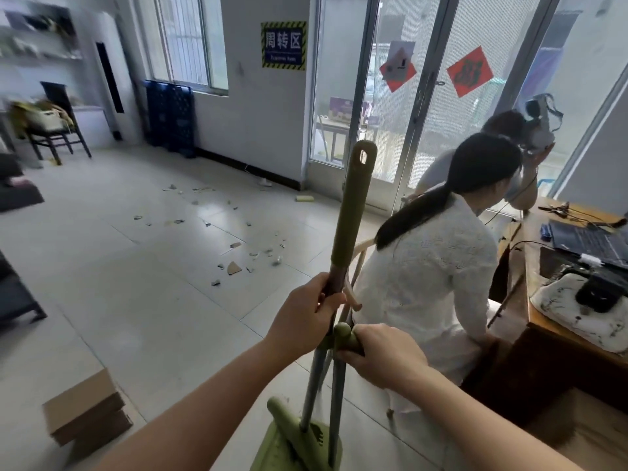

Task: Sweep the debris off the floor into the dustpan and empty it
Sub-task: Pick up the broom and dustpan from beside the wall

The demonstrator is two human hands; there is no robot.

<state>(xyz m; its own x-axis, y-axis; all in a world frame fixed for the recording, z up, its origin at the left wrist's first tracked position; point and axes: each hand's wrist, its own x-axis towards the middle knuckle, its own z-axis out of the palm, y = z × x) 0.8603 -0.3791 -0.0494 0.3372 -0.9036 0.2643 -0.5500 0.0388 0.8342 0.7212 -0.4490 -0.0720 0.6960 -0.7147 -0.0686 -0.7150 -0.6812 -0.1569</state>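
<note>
One broom [353, 205] gripped by the left hand [302, 317], one dustpan [292, 453] by the right hand [384, 358].

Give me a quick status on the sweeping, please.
Left hand grips broom handle; right hand grips dustpan handle. Debris unswept on floor ahead. Seated person close on right.

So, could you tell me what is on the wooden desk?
A laptop, cables and a white cloth bearing a black device; whatever lies under the cloth is hidden.
</note>
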